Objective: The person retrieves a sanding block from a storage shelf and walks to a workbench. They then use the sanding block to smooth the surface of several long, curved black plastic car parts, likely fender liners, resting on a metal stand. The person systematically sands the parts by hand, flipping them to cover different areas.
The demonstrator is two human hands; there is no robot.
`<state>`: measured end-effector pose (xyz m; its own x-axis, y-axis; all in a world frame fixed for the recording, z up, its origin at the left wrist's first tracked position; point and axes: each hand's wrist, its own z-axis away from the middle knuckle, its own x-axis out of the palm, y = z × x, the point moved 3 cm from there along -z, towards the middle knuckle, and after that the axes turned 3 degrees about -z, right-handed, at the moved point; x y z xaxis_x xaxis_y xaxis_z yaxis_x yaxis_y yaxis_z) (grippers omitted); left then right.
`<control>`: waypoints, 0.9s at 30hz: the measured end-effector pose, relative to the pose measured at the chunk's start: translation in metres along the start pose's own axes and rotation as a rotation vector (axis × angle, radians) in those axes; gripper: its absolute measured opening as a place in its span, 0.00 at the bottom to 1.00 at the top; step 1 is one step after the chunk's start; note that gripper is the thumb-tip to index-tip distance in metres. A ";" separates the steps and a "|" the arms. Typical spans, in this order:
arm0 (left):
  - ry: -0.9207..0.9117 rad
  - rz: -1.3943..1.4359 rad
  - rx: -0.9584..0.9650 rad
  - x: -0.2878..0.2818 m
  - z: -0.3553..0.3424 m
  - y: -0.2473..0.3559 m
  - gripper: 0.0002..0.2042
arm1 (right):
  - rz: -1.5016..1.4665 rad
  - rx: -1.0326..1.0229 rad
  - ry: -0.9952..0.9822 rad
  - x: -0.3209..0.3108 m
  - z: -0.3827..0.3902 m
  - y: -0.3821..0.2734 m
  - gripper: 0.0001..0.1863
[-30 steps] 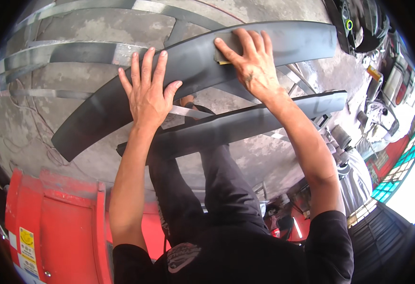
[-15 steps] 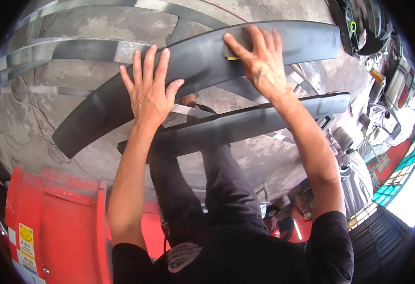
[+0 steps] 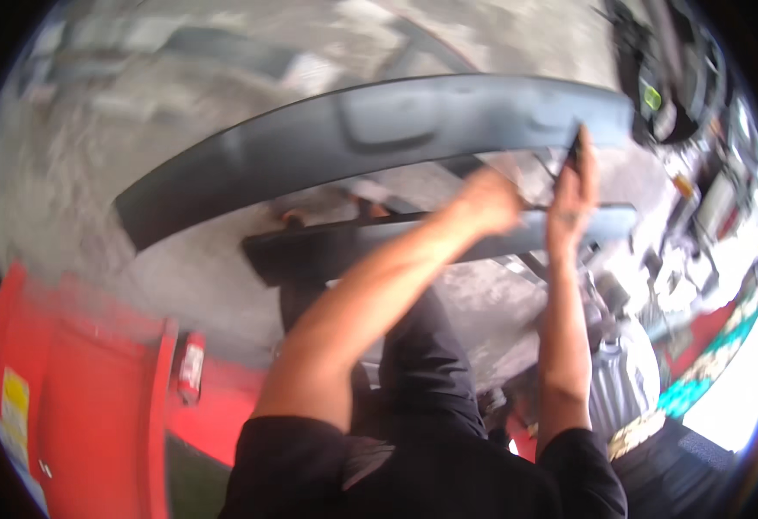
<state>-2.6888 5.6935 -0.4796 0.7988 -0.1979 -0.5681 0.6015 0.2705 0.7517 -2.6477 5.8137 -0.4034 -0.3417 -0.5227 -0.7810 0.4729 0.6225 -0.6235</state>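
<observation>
A long curved grey panel (image 3: 292, 147), like car bumper trim, arches across the upper middle, with a shallow moulded recess in its face. Nearer me, a second, straighter dark grey panel (image 3: 362, 233) lies crosswise above my legs. My right hand (image 3: 571, 212) is raised on edge by the right end of the far panel, gripping a thin dark sanding pad (image 3: 577, 149) seen edge-on. Over the near panel, my left hand (image 3: 490, 199) reaches to the right, close to the right hand. Motion blur smears its fingers, so I cannot make out their shape.
A red cabinet (image 3: 93, 406) stands at the lower left, with a small red cylinder (image 3: 190, 368) beside it. Dark car parts (image 3: 669, 78) and other clutter line the right side. Blurred metal strips (image 3: 223, 52) show behind the far panel, over grey concrete.
Both hands have left the far panel's surface. My left hand has swung far right; my right hand has moved right and nearer, lifting the pad. The view has shifted and blurred.
</observation>
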 end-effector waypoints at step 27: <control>1.437 0.856 -1.060 0.082 0.566 -0.251 0.30 | 0.420 -0.460 -0.437 0.210 0.156 -0.219 0.36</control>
<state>-2.7712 5.0767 -0.5249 -0.0909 0.8917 -0.4433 -0.5476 0.3271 0.7702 -2.6966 5.4768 -0.4258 0.1900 -0.3113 -0.9311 0.0737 0.9502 -0.3026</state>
